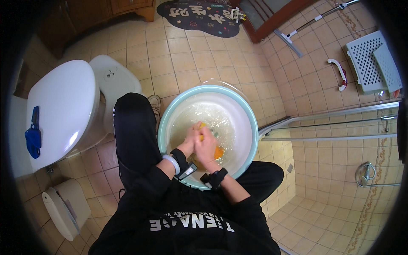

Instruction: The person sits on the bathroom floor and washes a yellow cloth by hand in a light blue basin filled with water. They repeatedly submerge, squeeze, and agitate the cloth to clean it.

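Observation:
A white basin with a light-blue rim (pixel 252 127) stands between my knees, holding cloudy, rippling water (pixel 194 111). Over the water my left hand (pixel 190 137) and my right hand (pixel 206 146) are pressed together. Both close around a small yellow item (pixel 202 125), which shows only in bits between the fingers, so its kind is hidden. Just right of my right hand, an orange item (pixel 219 152) lies in the water. Small greenish bits (pixel 216 134) show beside my fingers. Dark straps circle both wrists, and a pale bangle (pixel 172 163) sits on the left one.
At left are a closed toilet (pixel 63 105) with a blue-handled item (pixel 34 134) on its lid, a grey-white stool (pixel 116 76) and a trash bin (pixel 67 207). A shower enclosure rail (pixel 328 138) is at right. A dark floor mat (pixel 204 19) lies ahead.

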Tool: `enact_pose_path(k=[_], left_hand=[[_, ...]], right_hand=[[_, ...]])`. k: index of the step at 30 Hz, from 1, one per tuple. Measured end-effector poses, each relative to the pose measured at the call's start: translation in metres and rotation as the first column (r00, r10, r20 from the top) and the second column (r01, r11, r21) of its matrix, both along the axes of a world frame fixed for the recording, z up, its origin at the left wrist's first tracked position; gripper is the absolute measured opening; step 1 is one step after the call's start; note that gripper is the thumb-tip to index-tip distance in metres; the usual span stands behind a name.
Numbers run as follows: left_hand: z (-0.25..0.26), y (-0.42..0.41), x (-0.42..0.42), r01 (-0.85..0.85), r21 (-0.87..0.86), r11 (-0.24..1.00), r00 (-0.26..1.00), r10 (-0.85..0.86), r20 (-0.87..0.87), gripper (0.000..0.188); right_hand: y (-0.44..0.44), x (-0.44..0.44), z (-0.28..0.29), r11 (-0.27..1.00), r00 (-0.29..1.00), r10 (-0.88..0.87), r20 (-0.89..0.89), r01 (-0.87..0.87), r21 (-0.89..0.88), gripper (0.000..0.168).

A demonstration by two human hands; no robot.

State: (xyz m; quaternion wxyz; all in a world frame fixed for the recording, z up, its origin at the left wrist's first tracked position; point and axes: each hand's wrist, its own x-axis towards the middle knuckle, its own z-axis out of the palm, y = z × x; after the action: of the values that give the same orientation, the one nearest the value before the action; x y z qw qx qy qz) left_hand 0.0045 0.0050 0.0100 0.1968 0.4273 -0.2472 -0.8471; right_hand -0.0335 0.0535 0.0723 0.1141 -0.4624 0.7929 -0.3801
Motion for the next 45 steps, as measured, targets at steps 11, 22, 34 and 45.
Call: enact_pose_path(k=[11,22,34,45], left_hand=[[-0.016,-0.006,-0.006,0.351,-0.549,0.758,0.873,-0.053,0.485,0.035],[-0.028,-0.014,0.006,0.625,-0.411,0.664,0.675,-0.196,0.711,0.045],[-0.025,-0.003,-0.012,0.142,0.118,0.983,0.987,-0.131,-0.096,0.039],[-0.051,0.001,-0.001,0.008,-0.028,1.0,0.964,-0.015,-0.266,0.031]], right_hand=[[0.006,-0.113,-0.05,0.903,0.901,-0.405,-0.155,0.421,0.086,0.027],[0.023,-0.116,-0.066,0.885,0.973,-0.156,-0.17,0.215,0.412,0.041],[-0.003,-0.027,-0.031,0.996,0.987,0.017,-0.159,-0.031,-0.084,0.025],[0.001,-0.009,-0.018,0.998,0.998,-0.021,-0.058,0.018,-0.058,0.023]])
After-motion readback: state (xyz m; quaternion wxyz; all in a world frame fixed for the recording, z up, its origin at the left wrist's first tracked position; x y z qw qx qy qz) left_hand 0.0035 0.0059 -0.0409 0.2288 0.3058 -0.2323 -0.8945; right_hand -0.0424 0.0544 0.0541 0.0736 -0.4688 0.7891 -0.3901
